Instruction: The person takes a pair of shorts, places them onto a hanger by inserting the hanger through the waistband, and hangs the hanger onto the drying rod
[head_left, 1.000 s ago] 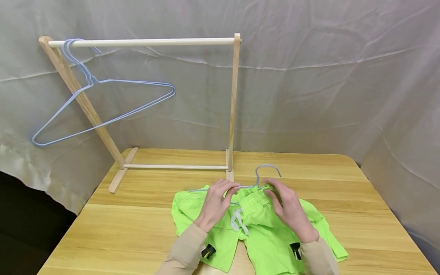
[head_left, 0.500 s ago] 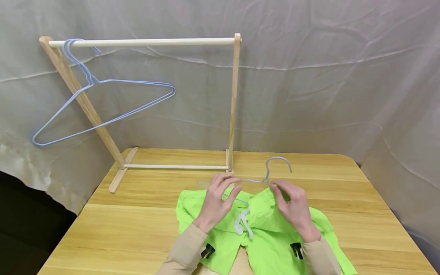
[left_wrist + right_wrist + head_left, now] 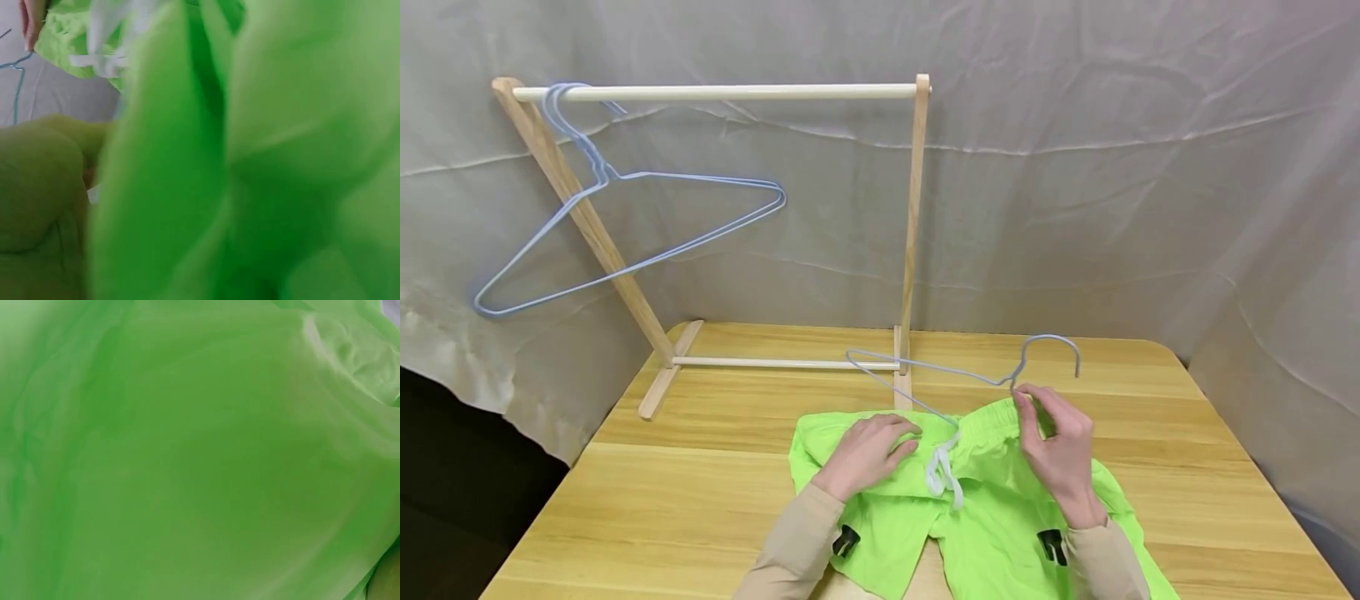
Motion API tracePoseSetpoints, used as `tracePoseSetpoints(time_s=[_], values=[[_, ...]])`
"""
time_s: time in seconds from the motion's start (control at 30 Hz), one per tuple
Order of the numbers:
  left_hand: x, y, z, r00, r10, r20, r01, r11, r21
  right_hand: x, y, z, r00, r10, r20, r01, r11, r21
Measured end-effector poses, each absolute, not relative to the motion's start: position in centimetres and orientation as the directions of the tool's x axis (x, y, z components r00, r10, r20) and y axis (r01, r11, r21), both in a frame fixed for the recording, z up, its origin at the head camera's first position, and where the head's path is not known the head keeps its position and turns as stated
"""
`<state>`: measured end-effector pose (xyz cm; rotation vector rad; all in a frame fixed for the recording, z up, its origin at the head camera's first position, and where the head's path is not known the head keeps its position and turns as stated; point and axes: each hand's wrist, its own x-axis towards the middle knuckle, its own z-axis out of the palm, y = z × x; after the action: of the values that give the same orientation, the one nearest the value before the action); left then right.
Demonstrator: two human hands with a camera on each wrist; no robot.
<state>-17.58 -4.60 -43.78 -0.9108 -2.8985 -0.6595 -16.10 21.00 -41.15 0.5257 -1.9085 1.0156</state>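
Note:
Neon-green shorts (image 3: 992, 475) with a white drawstring (image 3: 942, 475) lie spread on the table. A blue wire hanger (image 3: 1051, 337) sits partly in the waistband; its left arm sticks out above the cloth and its right arm is hidden in the shorts. My right hand (image 3: 1062, 450) pinches the hanger below the hook, beside the waistband edge. My left hand (image 3: 867, 454) rests on the left part of the shorts, fingers relaxed, thumb apart. The left wrist view shows blurred green cloth (image 3: 281, 156); the right wrist view is nearly filled with green cloth (image 3: 187, 456).
A wooden rack (image 3: 914, 233) stands at the back left of the wooden table (image 3: 1195, 467). Blue hangers (image 3: 692, 177) hang at the left end of its white top rail (image 3: 722, 92). Grey curtain (image 3: 1075, 208) surrounds the table's back and sides.
The hanger has moved right and up, and its left arm has come out of the waistband. My right hand moved right with it; my left hand let go and lowered onto the shorts.

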Motion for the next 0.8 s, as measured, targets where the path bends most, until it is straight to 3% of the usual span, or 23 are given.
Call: tracePoseSetpoints(time_s=[0.2,0.43,0.8], values=[[-17.8,-5.5,-44.4,-0.872,0.460,0.169,0.490,0.803,0.340,-16.2,20.9,-41.1,-0.462,0.094,0.882,-0.708,0.559,-0.431],[-18.3,-7.3,-44.0,-0.934,0.353,0.049,0.332,0.812,0.479,-16.2,20.9,-40.9,-0.397,0.212,0.893,-0.734,0.512,-0.448],[-18.5,-9.1,-42.5,-0.943,0.330,0.050,0.311,0.814,0.490,-16.4,21.1,-40.7,-0.284,0.323,0.903,-0.780,0.469,-0.414]])
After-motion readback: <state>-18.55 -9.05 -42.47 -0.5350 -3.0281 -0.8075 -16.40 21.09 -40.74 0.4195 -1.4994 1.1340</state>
